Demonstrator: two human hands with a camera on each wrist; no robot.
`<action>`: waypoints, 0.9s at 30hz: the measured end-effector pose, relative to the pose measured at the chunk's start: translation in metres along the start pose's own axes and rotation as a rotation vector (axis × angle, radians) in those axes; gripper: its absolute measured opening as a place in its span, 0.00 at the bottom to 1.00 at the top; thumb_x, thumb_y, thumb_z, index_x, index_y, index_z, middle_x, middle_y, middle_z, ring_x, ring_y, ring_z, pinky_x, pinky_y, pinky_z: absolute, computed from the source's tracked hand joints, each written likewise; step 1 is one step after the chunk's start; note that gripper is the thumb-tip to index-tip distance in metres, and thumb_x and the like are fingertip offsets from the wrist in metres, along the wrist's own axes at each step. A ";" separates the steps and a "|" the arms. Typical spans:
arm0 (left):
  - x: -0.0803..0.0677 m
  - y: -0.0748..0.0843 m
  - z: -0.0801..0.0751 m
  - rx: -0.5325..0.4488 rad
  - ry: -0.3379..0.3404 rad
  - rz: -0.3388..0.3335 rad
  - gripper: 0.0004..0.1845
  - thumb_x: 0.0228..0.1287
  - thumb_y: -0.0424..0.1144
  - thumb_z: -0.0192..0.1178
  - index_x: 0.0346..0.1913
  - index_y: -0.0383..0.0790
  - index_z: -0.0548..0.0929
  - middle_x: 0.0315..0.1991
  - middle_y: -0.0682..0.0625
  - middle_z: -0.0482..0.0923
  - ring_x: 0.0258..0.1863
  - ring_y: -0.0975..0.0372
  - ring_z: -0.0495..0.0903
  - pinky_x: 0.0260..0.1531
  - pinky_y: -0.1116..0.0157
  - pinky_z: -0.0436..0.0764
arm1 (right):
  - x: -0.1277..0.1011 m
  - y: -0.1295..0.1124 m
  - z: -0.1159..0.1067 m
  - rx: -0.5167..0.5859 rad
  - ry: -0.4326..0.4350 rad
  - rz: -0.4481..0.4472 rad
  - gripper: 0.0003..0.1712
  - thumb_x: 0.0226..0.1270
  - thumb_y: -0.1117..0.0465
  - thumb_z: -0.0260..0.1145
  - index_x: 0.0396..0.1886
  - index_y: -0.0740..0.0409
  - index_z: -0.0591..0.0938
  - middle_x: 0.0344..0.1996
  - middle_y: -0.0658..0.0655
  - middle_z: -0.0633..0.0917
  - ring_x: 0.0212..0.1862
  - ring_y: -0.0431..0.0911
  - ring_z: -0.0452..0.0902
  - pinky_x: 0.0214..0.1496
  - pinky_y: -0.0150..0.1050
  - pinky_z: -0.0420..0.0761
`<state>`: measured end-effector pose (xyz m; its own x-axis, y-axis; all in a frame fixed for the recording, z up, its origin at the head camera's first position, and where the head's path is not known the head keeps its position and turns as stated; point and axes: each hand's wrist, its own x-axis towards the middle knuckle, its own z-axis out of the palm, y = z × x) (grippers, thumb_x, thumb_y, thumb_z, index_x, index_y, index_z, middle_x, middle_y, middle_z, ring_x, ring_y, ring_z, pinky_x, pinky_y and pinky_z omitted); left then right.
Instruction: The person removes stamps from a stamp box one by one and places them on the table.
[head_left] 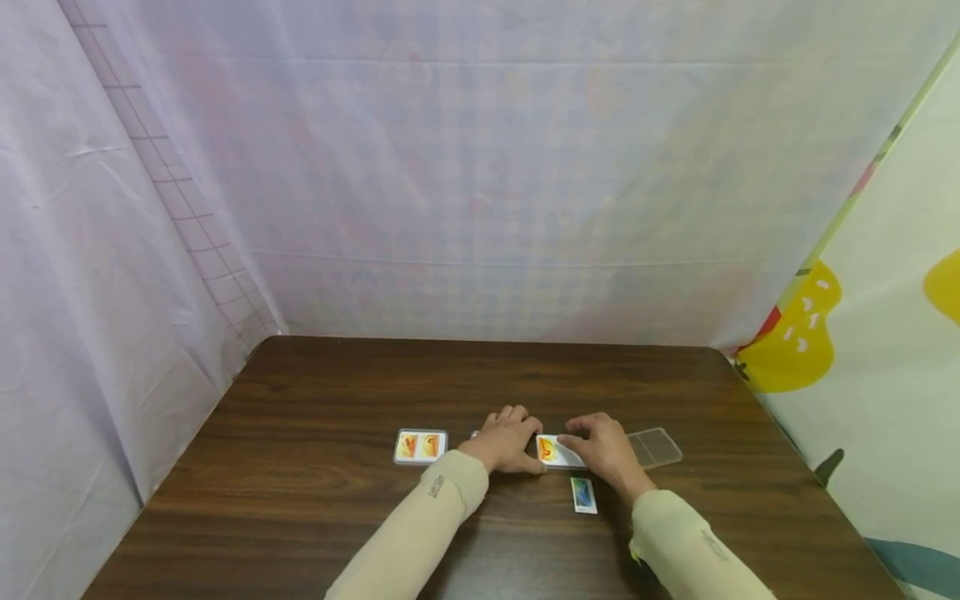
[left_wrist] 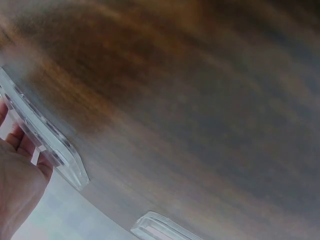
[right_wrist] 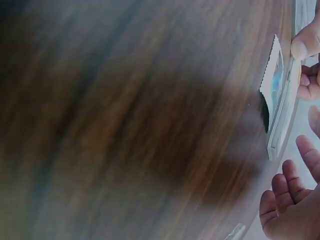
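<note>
Seen from the head: both forearms in beige sleeves, stretched forward over the dark wooden table (head_left: 315, 400), wrists low, hands meeting near the middle. Left hand (head_left: 510, 440) palm down, fingers curled over the left end of a clear card case (head_left: 558, 452), gripping it; in the left wrist view, fingertips (left_wrist: 20, 142) pressed against the edge of the case. Right hand (head_left: 603, 450) also palm down, on the right end of the same case, thumb and fingers pinching it. Case lying flat on the table between the two hands, an orange-and-yellow card visible inside. Just to the right, touching or nearly so, a clear lid (head_left: 657, 447). Near the right wrist, one single card (head_left: 582, 495) with blue print. Left of the left hand, apart, a second case with cards (head_left: 421, 447).
</note>
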<state>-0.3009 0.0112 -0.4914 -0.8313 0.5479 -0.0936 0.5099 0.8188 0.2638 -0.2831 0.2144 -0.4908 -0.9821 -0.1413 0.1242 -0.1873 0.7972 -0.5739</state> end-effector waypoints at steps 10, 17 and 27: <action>0.000 0.001 0.000 0.010 0.010 0.000 0.31 0.58 0.63 0.66 0.60 0.53 0.75 0.57 0.54 0.69 0.59 0.59 0.66 0.60 0.58 0.64 | 0.005 -0.002 0.006 -0.057 -0.045 0.056 0.20 0.62 0.50 0.71 0.47 0.59 0.87 0.53 0.68 0.80 0.58 0.67 0.70 0.57 0.66 0.66; 0.000 0.002 -0.001 0.022 0.015 0.015 0.30 0.58 0.63 0.66 0.59 0.53 0.76 0.55 0.54 0.69 0.57 0.60 0.66 0.57 0.59 0.66 | 0.006 0.000 0.008 -0.101 -0.036 0.071 0.17 0.60 0.51 0.72 0.44 0.56 0.88 0.52 0.67 0.81 0.57 0.66 0.70 0.53 0.67 0.66; -0.001 0.001 -0.002 0.025 0.017 0.010 0.31 0.57 0.64 0.66 0.59 0.53 0.76 0.55 0.55 0.69 0.56 0.61 0.67 0.57 0.60 0.66 | 0.007 -0.003 0.008 -0.094 -0.070 0.088 0.16 0.61 0.48 0.72 0.41 0.53 0.88 0.52 0.65 0.79 0.57 0.64 0.68 0.53 0.64 0.64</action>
<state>-0.3001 0.0111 -0.4887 -0.8297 0.5533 -0.0743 0.5235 0.8173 0.2408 -0.2896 0.2066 -0.4950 -0.9942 -0.1063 0.0183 -0.1011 0.8595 -0.5010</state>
